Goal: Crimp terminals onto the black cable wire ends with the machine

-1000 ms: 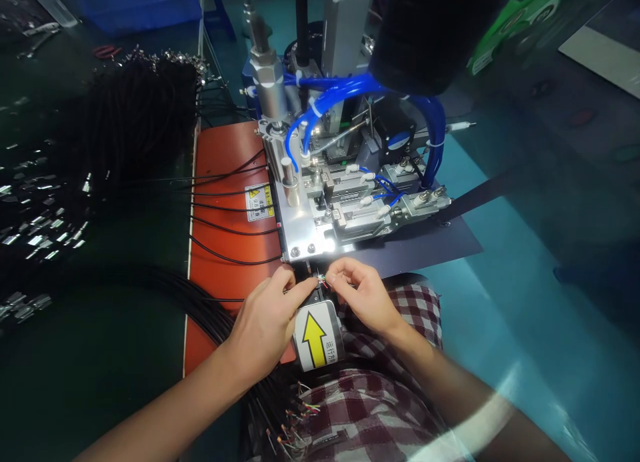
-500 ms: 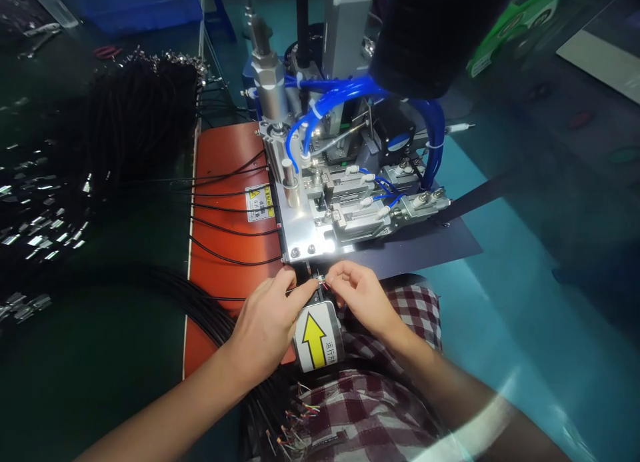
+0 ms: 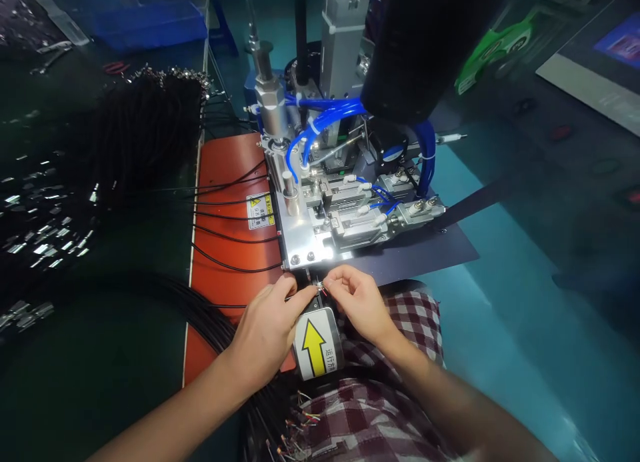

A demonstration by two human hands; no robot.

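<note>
Fine coloured wires (image 3: 321, 289) are held at the near edge of the metal machine (image 3: 300, 232), just beyond the yellow arrow label (image 3: 315, 345); they are pinched between the thumb and fingertips of the right hand (image 3: 361, 303) and touched by the thumb of the left hand (image 3: 267, 322), though whether the left grip is closed cannot be told; at left, an orange board (image 3: 213, 285) is crossed by thin black cables (image 3: 233, 234); a thicker cable bundle (image 3: 200, 315) is partly hidden by the left forearm; checked cloth (image 3: 365, 412) is seen near.
</note>
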